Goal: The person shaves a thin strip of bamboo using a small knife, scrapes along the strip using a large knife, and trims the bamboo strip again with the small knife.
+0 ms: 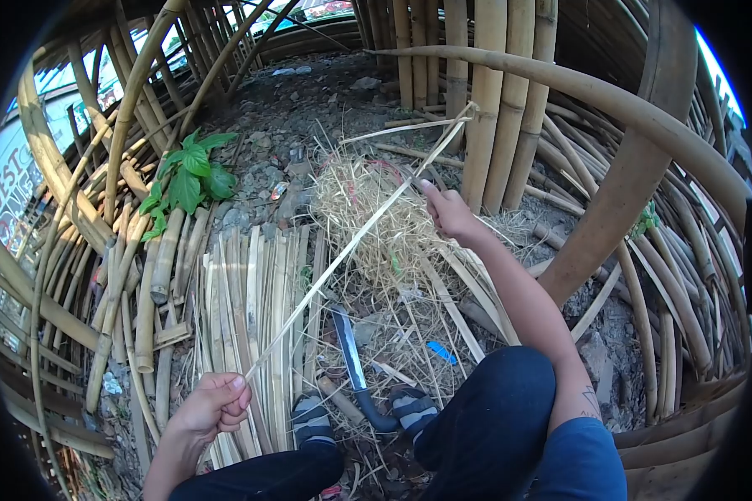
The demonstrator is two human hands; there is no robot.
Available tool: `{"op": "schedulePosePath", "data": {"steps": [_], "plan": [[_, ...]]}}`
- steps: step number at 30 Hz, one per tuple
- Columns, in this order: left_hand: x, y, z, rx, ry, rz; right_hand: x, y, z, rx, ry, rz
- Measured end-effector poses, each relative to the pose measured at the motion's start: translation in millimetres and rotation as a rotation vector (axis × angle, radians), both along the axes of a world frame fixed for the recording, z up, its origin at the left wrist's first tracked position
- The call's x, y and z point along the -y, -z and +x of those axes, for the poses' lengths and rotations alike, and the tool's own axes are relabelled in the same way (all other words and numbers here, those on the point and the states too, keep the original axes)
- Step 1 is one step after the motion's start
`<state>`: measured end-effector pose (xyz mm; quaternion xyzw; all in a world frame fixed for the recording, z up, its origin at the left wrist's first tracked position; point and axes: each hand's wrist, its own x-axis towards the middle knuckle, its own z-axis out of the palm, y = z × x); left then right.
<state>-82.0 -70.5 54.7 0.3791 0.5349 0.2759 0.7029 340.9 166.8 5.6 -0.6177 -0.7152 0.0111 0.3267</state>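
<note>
A long, thin bamboo strip (334, 269) runs diagonally in front of me, from lower left to upper right. My left hand (213, 407) is closed, pinching its lower end between thumb and fingers. Near the upper end, my right hand (449, 210) is closed around what looks like a small knife (411, 175); its handle is hidden in the fist. The short grey blade meets the strip. A thin sliver (401, 130) bends back leftward from the strip's far tip. On the ground between my feet lies a machete (348, 346) with a dark curved handle.
A heap of bamboo shavings (380, 217) lies ahead, beside split bamboo slats (255, 292) on the left. Upright bamboo poles (485, 108) and a leaning post (614, 192) stand to the right. A curved pole (610, 100) crosses above. A leafy plant (190, 171) grows at left.
</note>
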Motion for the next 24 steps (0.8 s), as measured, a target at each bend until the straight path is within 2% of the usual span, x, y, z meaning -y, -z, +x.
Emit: {"op": "schedulePosePath", "data": {"steps": [2, 3, 4, 6, 7, 17, 19, 22, 24], "plan": [[0, 3, -1, 0.023, 0.029, -0.018, 4, 2, 2, -0.021, -0.003, 0.008], [0, 4, 0, 0.024, 0.032, -0.016, 4, 6, 4, 0.246, 0.076, 0.248], [1, 6, 0, 0.019, 0.039, -0.03, 3, 7, 9, 0.249, 0.081, 0.248], [1, 7, 1, 0.011, 0.053, -0.044, 1, 6, 16, 0.458, 0.099, 0.365], [2, 7, 1, 0.008, 0.046, -0.039, 1, 3, 18, 0.483, 0.101, 0.3], [3, 3, 1, -0.027, -0.001, -0.021, -14, 1, 19, 0.464, 0.056, 0.209], [5, 4, -2, -0.02, 0.0, -0.03, -14, 7, 19, 0.357, 0.121, 0.209], [1, 4, -7, -0.009, 0.011, -0.034, -14, 0, 32, 0.323, 0.129, 0.197], [4, 8, -5, 0.002, 0.027, -0.065, -8, 15, 30, 0.321, 0.09, 0.139]]}}
